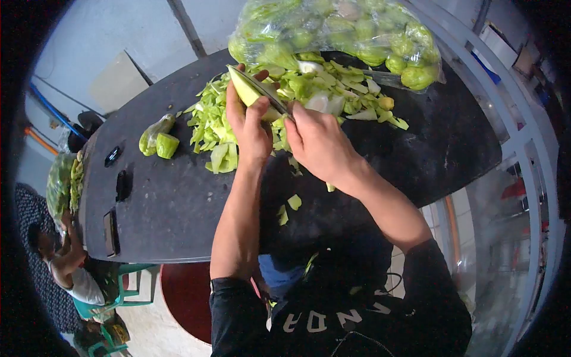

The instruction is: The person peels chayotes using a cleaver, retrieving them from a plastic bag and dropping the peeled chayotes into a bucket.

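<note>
My left hand [254,128] is wrapped round a pale green peeled vegetable piece [247,89], holding it up over the table. In my right hand [321,140] is a knife [270,98], its blade lying along the cut side of the piece. Beneath and behind both hands spreads a heap of green peelings and slices [211,119]. Several small scraps [294,202] lie nearer to me on the dark table [172,202].
A clear plastic bag of green vegetables [339,33] stands at the table's back. Two green pieces [160,140], one in plastic, and a phone-like dark object [110,233] lie at left. Another person [74,268] sits beyond the left edge. Metal railing [523,137] runs at right.
</note>
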{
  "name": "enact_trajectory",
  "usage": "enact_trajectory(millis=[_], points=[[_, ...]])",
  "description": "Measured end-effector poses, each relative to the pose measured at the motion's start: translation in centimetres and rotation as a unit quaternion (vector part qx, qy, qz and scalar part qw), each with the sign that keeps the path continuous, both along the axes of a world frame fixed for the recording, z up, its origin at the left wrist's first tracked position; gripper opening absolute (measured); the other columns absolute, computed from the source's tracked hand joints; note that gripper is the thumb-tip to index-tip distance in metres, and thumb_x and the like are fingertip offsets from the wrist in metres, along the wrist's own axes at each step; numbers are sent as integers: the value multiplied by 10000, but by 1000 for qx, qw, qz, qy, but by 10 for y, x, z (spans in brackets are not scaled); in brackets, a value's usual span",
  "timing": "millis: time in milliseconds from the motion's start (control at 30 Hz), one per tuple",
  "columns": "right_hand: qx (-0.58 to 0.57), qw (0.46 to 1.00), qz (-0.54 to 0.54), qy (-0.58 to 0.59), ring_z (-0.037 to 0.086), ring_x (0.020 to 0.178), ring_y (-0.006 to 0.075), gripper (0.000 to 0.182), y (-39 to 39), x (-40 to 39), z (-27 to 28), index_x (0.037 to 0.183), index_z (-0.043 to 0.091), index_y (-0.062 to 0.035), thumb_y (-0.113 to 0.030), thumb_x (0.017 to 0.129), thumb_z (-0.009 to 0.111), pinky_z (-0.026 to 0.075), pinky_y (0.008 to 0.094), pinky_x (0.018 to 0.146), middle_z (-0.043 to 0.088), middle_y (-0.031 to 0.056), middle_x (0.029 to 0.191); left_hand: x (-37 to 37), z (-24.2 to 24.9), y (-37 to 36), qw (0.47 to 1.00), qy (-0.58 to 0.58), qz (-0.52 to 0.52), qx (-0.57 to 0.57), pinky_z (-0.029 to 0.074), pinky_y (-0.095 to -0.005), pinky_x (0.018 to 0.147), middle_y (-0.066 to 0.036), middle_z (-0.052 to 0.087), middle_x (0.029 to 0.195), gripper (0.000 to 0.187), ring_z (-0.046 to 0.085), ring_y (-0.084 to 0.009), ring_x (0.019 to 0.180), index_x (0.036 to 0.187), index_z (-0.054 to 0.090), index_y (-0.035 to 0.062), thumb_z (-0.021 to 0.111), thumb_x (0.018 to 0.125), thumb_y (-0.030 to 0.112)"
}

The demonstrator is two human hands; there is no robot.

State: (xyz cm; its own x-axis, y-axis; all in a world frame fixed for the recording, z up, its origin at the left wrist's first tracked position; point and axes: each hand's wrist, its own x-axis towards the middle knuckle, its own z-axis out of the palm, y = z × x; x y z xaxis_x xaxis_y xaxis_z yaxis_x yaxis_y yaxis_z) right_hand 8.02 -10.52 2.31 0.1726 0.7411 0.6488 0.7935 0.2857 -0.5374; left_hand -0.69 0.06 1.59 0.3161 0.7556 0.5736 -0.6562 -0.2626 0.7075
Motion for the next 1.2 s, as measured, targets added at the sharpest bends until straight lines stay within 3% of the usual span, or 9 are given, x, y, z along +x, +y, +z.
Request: enact_trajectory(millis=[33,400,467,567,667,800,867,1000,1200], points=[[8,1000,11,-2,633,673,432,139,-1,2,1,969,523,44,-60,888,569,489,497,570,614,242,704,-2,3,3,1000,22,-1,-16,508,-405,915,-207,550,1239,752,607,-305,1064,1440,311,16,536,726,85],[4,998,55,-9,640,659,417,128,-4,22,7,955,540,26,-83,895,572,489,490,581,618,230,682,-9,2,9,998,54,-17,38,537,-394,886,-207,573,1209,773,625,-288,1045,1421,330,1,564,702,160],[-70,986,107,106,653,631,375,156,-8,32,13,933,552,32,-114,901,598,484,449,563,617,215,664,-10,1,12,997,50,-34,48,536,-395,886,-206,581,1199,770,626,-288,1047,1417,338,0,568,705,184],[-97,988,80,84,651,580,291,186,-15,41,22,888,563,42,-132,895,629,475,397,540,626,196,650,-8,-1,16,994,80,-28,63,527,-413,918,-257,564,1228,849,610,-322,1052,1419,326,-6,529,612,159],[-59,990,81,102,622,529,213,201,-16,46,19,846,560,43,-134,891,643,467,370,512,634,168,632,-10,-5,23,991,109,-43,58,561,-432,856,-241,564,1225,858,615,-320,1040,1414,351,16,518,587,170],[-44,993,0,107,499,479,115,206,-15,66,16,821,552,39,-131,895,641,395,334,458,586,104,568,-14,8,10,983,101,-143,-50,597,-431,644,-188,573,1148,828,621,-305,930,1392,389,68,491,574,137],[-28,990,-8,138,500,473,121,203,-13,71,12,817,553,34,-132,894,640,396,334,458,580,101,561,-12,10,12,959,37,-258,-114,596,-436,644,-203,569,1149,830,617,-340,937,1400,367,77,508,587,172],[-49,990,-10,133,511,471,129,207,-18,66,14,801,545,27,-131,895,639,391,332,457,573,97,550,-15,1,22,926,-11,-340,-164,576,-458,667,-222,571,1135,791,604,-372,989,1425,352,132,551,671,264],[17,1000,17,15,612,597,396,135,-15,39,3,836,514,-5,-93,894,599,455,455,515,599,199,631,-9,-8,19,963,-82,-174,-187,532,-511,736,-172,575,1161,703,589,-322,1030,1439,375,183,504,781,397]])
